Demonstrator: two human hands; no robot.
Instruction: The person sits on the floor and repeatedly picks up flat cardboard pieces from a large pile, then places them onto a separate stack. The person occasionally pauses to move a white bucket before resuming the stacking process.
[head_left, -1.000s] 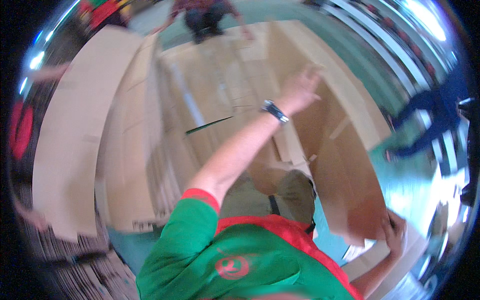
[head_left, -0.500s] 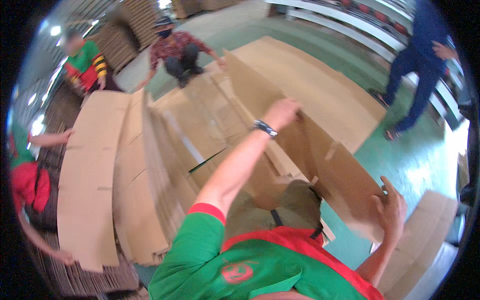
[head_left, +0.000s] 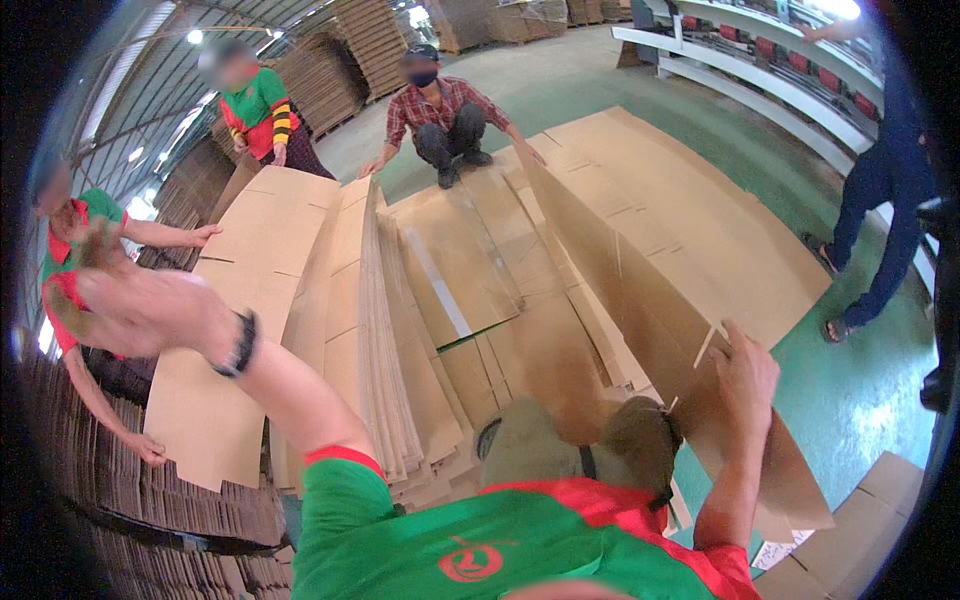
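Note:
My right hand (head_left: 745, 372) is closed over the upper edge of a long brown cardboard sheet (head_left: 640, 290) standing on its edge, near its close end. At the far end, a crouching co-worker's hand touches that same sheet. My left hand (head_left: 155, 305), with a dark band on its wrist, is raised at the far left, and motion smears its fingers. It appears in front of another co-worker, who holds a pale cardboard sheet (head_left: 225, 330) by its edges. Between my arms stands a row of upright cardboard sheets (head_left: 375, 350).
Flat cardboard (head_left: 690, 220) covers the green floor behind the standing sheet. More cardboard (head_left: 850, 530) lies at the lower right. A white machine frame (head_left: 760, 90) runs along the upper right, beside a person in blue (head_left: 885, 200). Stacked cardboard (head_left: 150, 470) fills the lower left.
My left hand has let go of the standing sheet and swung far left. My right hand has closed on the sheet's edge. The view has shifted left.

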